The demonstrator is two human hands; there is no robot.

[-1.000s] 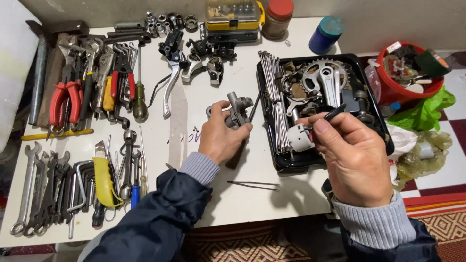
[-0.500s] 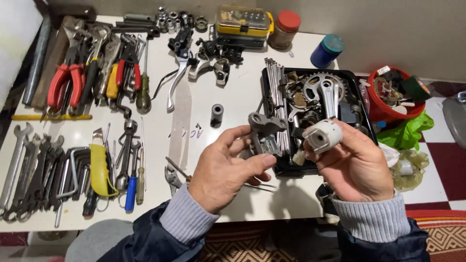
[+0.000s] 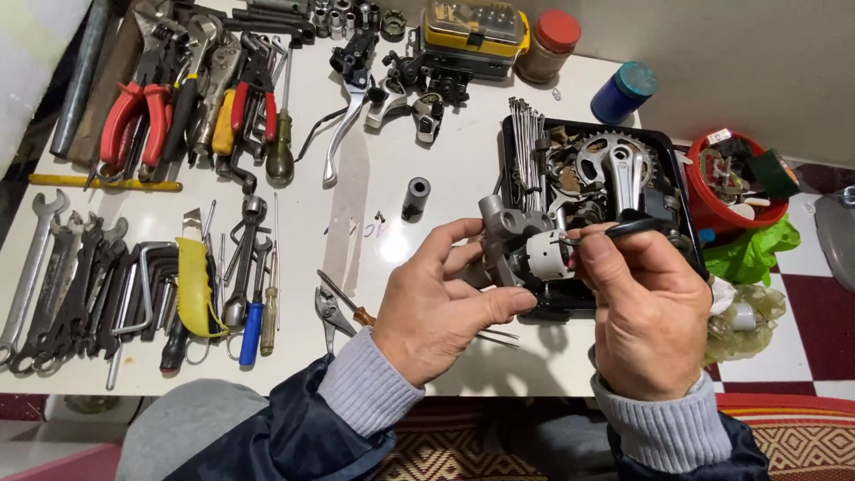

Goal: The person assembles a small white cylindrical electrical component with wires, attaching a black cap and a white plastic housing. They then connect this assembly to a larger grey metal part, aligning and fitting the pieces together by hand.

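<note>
Your left hand [image 3: 441, 307] cradles a grey metal bike part [image 3: 506, 233] from below and from its nine o'clock side, thumb stretched along underneath, fingers curled loosely up around it. Your right hand [image 3: 648, 307] pinches a white ribbed cylinder [image 3: 545, 256] against that part's three o'clock side, thumb and forefinger closed on it; a thin dark wire loop [image 3: 623, 230] runs out between those fingers. Both pieces hang above the front left corner of the black tray [image 3: 670, 165], touching each other, just off the white table [image 3: 463, 169].

Inside the tray, at twelve o'clock from your hands, lie a toothed chainring with crank arm [image 3: 619, 165] and a bundle of spokes [image 3: 527, 147]. At ten o'clock from the left hand stands a short black sleeve [image 3: 415, 196], alone on bare table. At nine o'clock sit small pliers [image 3: 328, 312], a blue-handled screwdriver [image 3: 252, 331] and a yellow-handled tool [image 3: 194, 285], with a row of wrenches [image 3: 53, 276] further out. Red-handled pliers [image 3: 134, 120] lie at ten o'clock, far back. A red bucket [image 3: 735, 200] of oddments stands at two o'clock, beyond the tray, near a green bag [image 3: 753, 252].
</note>
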